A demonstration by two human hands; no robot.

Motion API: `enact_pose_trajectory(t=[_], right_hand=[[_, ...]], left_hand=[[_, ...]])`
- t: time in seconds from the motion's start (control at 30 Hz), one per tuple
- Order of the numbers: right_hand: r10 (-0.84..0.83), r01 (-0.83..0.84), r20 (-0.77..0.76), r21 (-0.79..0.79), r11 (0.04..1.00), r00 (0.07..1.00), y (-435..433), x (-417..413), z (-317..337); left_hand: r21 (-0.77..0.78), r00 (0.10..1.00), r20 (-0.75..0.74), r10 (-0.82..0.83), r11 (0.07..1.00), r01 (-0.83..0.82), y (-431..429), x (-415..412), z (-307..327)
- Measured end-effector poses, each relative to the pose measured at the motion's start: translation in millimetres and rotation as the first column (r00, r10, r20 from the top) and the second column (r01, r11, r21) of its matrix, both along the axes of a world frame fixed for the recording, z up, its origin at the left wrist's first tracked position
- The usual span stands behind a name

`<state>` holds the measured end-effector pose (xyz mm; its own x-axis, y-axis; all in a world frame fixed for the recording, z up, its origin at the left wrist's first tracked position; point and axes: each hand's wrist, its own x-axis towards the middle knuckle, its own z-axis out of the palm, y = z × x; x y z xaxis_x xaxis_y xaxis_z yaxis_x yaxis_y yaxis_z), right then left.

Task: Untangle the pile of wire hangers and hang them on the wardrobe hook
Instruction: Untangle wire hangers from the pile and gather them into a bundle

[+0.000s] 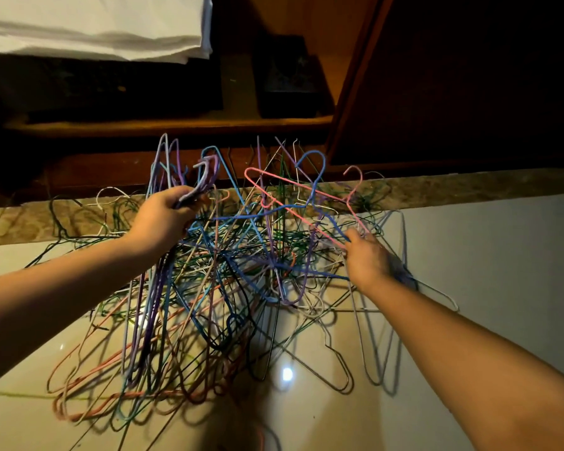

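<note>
A tangled pile of wire hangers point(241, 265) in blue, pink, green, purple and white lies on the glossy tiled floor in front of a wooden wardrobe. My left hand point(163, 219) grips a bundle of purple and blue hangers point(202, 182) by their necks, hooks pointing up, bodies hanging down toward me. My right hand point(367, 255) reaches into the right side of the pile, fingers closing on the lower wire of a pink hanger point(293, 196) that stands up above the heap. No wardrobe hook shows.
The open wardrobe's base and wooden shelf point(163, 125) run behind the pile, with a dark box point(290, 79) inside and folded white cloth point(95, 24) above left. A wardrobe door point(453, 86) stands at right. A stone threshold point(469, 187) borders the floor tiles point(469, 255).
</note>
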<state>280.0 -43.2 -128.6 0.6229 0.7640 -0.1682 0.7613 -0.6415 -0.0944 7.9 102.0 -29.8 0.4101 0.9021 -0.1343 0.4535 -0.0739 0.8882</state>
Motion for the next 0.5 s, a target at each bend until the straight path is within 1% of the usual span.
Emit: enact_pose_trajectory(t=[0.1,0.17,0.27,0.37,0.5], right_hand=[[0.025,-0.025,-0.016,0.009,1.000,1.000,3,-1,-4],[0.008,-0.005,-0.038,0.083,0.997,0.999,4,2,-7],[-0.048,0.116,-0.257,0.260,0.959,0.965,6,6,-3],[-0.008,0.181,-0.381,0.422,0.888,0.925,2,8,3],[0.074,0.316,-0.601,0.516,0.796,0.796,4,5,21]], left_hand=[[-0.003,1.000,-0.004,-0.007,1.000,0.007,1,0,-1],[-0.011,1.000,0.009,-0.008,1.000,0.008,1,0,-1],[-0.015,1.000,0.020,0.006,1.000,-0.006,3,-1,-2],[-0.001,0.999,0.015,0.036,0.999,-0.036,5,-1,0],[-0.022,0.996,0.057,0.071,0.997,-0.070,6,0,6]])
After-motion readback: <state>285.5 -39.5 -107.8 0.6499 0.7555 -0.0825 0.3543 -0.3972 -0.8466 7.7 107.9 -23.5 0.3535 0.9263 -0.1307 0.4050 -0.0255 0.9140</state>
